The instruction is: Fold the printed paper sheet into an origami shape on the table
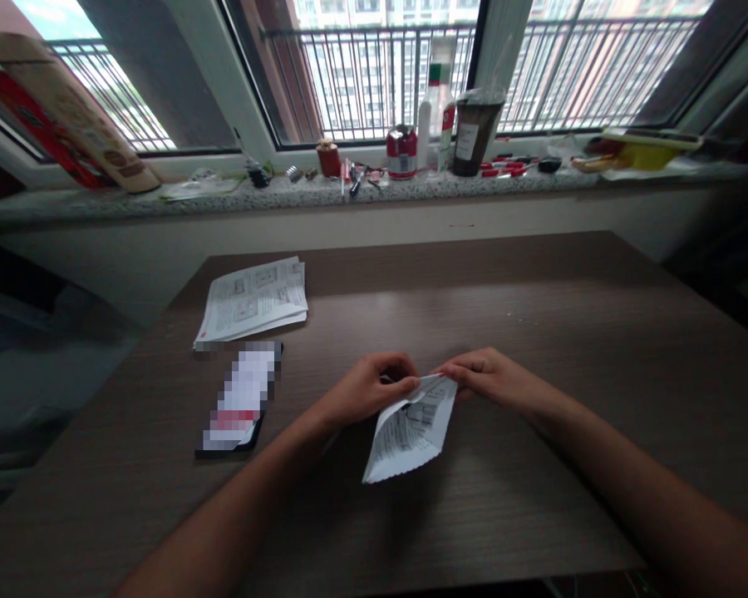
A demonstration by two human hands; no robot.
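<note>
The left hand [379, 389] and right hand [484, 374] pinch a white packet [415, 436] by its upper edge, above the bench [524, 515], toward its near edge.

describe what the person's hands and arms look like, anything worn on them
The ungloved left hand and ungloved right hand lead into slim, bare forearms that widen toward the picture's edges. No sleeves, watch, bracelet or ring show; some fingers are partly hidden.

Over my feed, no wording reads | white packet [415, 432], right of the phone [240, 399]: print too small | papers [255, 299], behind phone: likewise | red can [401, 154], beyond phone: perhaps lettered, blurred.
</note>
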